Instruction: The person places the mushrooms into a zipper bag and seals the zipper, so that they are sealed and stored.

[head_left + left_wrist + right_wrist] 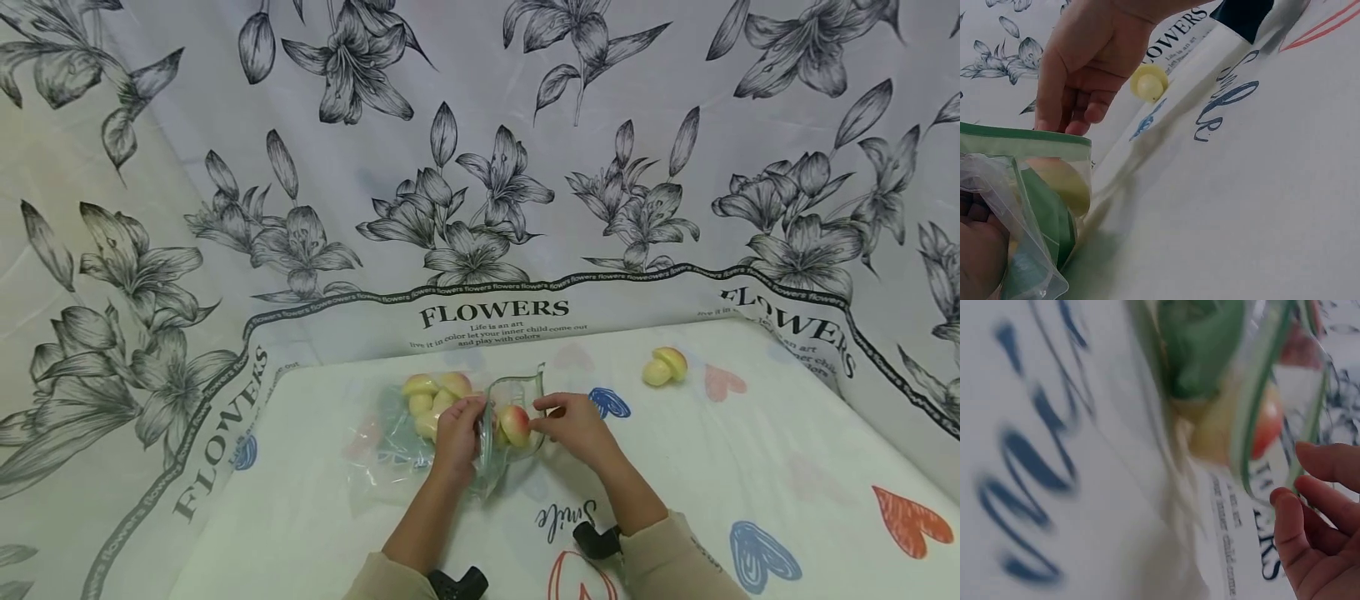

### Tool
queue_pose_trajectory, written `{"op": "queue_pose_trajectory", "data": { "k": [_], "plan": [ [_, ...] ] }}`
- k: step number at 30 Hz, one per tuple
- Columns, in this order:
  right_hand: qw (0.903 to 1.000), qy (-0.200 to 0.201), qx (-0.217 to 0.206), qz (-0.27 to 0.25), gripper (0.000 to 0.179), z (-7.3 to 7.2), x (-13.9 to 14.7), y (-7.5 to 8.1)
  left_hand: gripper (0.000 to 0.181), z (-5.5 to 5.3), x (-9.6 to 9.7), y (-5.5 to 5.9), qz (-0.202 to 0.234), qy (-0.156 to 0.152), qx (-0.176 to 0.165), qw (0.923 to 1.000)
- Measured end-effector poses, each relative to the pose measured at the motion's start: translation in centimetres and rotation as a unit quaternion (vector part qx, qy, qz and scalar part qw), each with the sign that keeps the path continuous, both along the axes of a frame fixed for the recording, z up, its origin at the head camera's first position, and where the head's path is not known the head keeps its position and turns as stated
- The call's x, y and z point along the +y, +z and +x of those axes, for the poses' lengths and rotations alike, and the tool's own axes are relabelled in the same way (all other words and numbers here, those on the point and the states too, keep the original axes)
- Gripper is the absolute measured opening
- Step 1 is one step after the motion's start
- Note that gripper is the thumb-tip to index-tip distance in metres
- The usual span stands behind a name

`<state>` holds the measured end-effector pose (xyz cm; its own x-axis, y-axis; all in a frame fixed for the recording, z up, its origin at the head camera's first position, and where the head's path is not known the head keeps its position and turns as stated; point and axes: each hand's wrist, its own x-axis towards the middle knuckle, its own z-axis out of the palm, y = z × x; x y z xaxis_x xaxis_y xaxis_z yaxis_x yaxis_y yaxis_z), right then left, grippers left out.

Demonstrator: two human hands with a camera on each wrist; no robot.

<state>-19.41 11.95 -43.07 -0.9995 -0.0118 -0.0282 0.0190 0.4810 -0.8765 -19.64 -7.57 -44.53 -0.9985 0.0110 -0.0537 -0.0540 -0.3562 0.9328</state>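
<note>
A clear zip bag [401, 446] with green edging lies on its side, its mouth spread towards the right. My left hand [457, 437] grips the bag beside the mouth. My right hand [576, 427] pinches the far side of the rim [1254, 406] between thumb and fingers. Just inside the mouth sits a yellow mushroom-shaped piece with a red blush [513, 423]. Several more yellow pieces [422, 403] lie deeper in the bag, partly behind my left hand. In the left wrist view, the right hand's fingertips are at the green rim [1029, 134].
Another yellow mushroom-shaped piece [664, 367] lies on the cloth to the right, beyond my right hand. The table cloth [660, 467] is white with printed hearts and writing. A flower-printed curtain [480, 200] rises behind the table and along its sides.
</note>
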Motion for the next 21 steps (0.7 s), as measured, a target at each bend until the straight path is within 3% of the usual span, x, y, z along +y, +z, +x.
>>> {"op": "queue_pose_trajectory", "data": {
  "k": [3,7,10,14,17,21],
  "plan": [
    [0.9994,-0.033,0.007,0.0,0.034,-0.9,2.4,0.6,0.019,0.0,0.0,-0.2,0.0,-0.002,-0.002,1.0],
    [0.9934,-0.11,0.033,-0.008,0.032,-2.6,6.3,1.4,0.019,-0.1,-0.1,-0.3,0.0,0.001,0.0,1.0],
    [0.9792,-0.187,0.076,-0.02,0.034,-3.8,9.3,1.8,0.019,-0.2,-0.2,-0.4,0.005,0.002,0.002,1.0],
    [0.9584,-0.261,0.116,0.005,0.044,-4.7,12.7,1.5,0.02,-0.2,-0.1,-0.3,0.003,-0.001,0.005,1.0],
    [0.9582,-0.272,0.083,0.026,0.058,-5.0,14.4,0.7,0.02,-0.1,-0.1,-0.2,0.0,0.002,0.006,1.0],
    [0.9679,-0.249,0.004,0.033,0.073,-5.3,15.8,-0.6,0.02,0.1,-0.2,0.0,0.001,0.004,-0.001,1.0]
  ]
}}
